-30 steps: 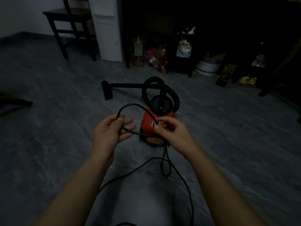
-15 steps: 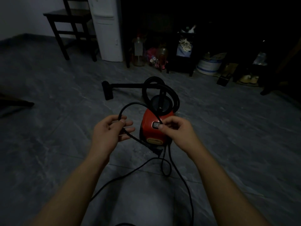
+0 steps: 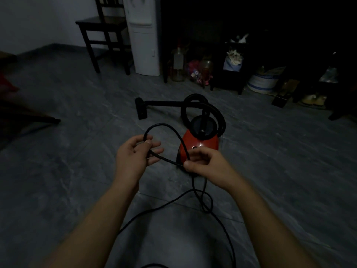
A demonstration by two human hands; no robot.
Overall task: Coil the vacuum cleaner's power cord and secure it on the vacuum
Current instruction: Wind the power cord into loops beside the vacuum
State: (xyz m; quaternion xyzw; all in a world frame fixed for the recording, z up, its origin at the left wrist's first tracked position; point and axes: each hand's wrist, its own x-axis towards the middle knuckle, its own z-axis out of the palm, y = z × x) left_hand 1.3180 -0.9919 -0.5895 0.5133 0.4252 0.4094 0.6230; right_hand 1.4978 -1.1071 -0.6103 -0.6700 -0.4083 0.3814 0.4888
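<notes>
Vacuum (image 3: 209,141), cord (image 3: 162,124) on grey floor (image 3: 77,171)

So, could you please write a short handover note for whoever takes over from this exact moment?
Left hand: pinches the power cord at one end of a loop.
Right hand: pinches the cord where the loop closes, in front of the red vacuum.
Done: one loop formed.
Left: the slack on the floor is uncoiled; nothing is secured on the vacuum yet.
</notes>
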